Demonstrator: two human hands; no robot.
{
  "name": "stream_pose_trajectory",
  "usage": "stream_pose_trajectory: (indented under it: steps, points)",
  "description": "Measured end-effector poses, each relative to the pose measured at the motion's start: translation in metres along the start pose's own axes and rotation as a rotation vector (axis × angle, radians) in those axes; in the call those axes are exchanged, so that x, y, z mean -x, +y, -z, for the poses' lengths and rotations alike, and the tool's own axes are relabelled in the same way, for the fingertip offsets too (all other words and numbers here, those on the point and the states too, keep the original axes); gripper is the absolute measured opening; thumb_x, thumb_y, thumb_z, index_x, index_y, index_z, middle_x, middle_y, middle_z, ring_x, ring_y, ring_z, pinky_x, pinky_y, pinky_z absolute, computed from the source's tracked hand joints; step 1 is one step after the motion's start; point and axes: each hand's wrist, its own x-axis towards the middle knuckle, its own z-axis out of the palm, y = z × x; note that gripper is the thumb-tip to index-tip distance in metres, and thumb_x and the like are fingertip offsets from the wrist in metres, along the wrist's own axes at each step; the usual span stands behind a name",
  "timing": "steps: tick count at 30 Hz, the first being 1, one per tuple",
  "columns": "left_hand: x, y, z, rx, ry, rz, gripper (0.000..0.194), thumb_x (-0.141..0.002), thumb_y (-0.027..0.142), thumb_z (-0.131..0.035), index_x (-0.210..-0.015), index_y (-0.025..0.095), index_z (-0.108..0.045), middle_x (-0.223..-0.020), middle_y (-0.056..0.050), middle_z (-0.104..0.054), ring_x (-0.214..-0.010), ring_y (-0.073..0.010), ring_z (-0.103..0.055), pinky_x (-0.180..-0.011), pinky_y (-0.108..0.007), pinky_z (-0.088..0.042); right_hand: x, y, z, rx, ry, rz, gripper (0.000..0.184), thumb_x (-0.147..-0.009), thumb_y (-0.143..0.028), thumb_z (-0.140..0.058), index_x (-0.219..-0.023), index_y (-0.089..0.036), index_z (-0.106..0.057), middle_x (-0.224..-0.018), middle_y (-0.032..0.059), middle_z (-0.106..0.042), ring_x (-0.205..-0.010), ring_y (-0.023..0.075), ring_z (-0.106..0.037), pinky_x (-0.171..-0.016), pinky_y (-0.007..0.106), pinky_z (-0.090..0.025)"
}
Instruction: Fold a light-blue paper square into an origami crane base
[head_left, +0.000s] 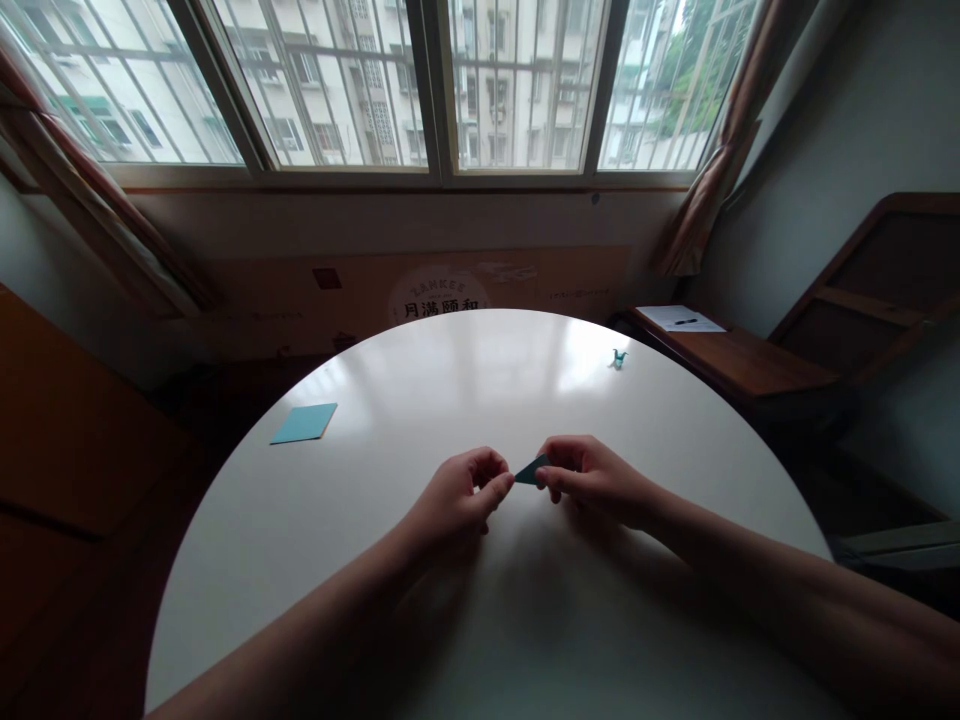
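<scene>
The room is rather dim, and the light comes from the window [517, 90] behind the far edge of the table [247, 520]. Along this far edge a pale glare lies on the white top, strongest right of the middle. Toward the near edge the surface is grey, with soft shadows below the left hand [461, 490] and the right hand [592, 475]. Beyond the left edge it is very dark. Wide-angle distortion makes the window lean outward at both sides.
</scene>
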Motion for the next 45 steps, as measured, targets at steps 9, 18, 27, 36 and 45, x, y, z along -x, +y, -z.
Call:
stream_pose_trajectory:
  steps: [9,18,27,36,45]
  points:
    - [-0.008,-0.006,0.003,-0.04,-0.031,0.011,0.03,-0.086,0.046,-0.057,-0.086,0.017,-0.052,-0.067,0.001,-0.053,-0.052,-0.012,-0.049,-0.045,-0.021,-0.039,-0.004,0.003,-0.001,-0.033,0.026,-0.132,0.036,-0.085,-0.046,-0.07,-0.087,-0.013,-0.059,-0.071,0.0027,-0.062,-0.046,0.0097,-0.053,-0.041,0.019,-0.041]
    - [-0.015,-0.008,0.004,-0.075,0.037,0.035,0.043,-0.081,0.056,-0.06,-0.081,0.013,-0.062,-0.058,-0.002,-0.057,-0.047,-0.0142,-0.05,-0.046,-0.023,-0.035,-0.013,0.012,0.0,0.01,0.002,-0.135,0.037,-0.081,-0.046,-0.076,-0.091,-0.011,-0.066,-0.072,0.0057,-0.064,-0.056,0.013,-0.059,-0.046,0.019,-0.044]
    - [-0.012,-0.015,0.0,-0.078,0.254,-0.009,0.039,-0.085,0.053,-0.056,-0.078,0.014,-0.059,-0.053,0.001,-0.052,-0.046,-0.0129,-0.044,-0.046,-0.024,-0.034,-0.021,0.017,-0.004,-0.051,0.018,-0.092,0.041,-0.084,-0.049,-0.072,-0.099,-0.011,-0.067,-0.089,0.0111,-0.068,-0.059,0.0137,-0.061,-0.043,0.019,-0.042]
    - [-0.019,-0.023,-0.003,-0.006,0.357,0.066,0.031,-0.099,0.041,-0.055,-0.085,0.013,-0.058,-0.057,0.005,-0.048,-0.043,-0.0088,-0.044,-0.042,-0.02,-0.04,-0.012,0.011,-0.002,-0.131,0.031,0.006,0.077,-0.072,-0.022,-0.075,-0.143,-0.021,-0.046,-0.119,0.0135,-0.063,-0.074,0.0161,-0.067,-0.052,0.021,-0.051]
    - [-0.021,-0.022,0.005,0.147,0.224,0.157,0.031,-0.099,0.038,-0.057,-0.082,0.013,-0.058,-0.061,0.004,-0.049,-0.048,-0.009,-0.046,-0.046,-0.02,-0.039,-0.013,0.018,-0.015,-0.08,0.221,0.108,0.065,-0.08,-0.01,-0.067,-0.14,-0.019,-0.047,-0.12,0.0124,-0.059,-0.078,0.0163,-0.068,-0.051,0.019,-0.054]
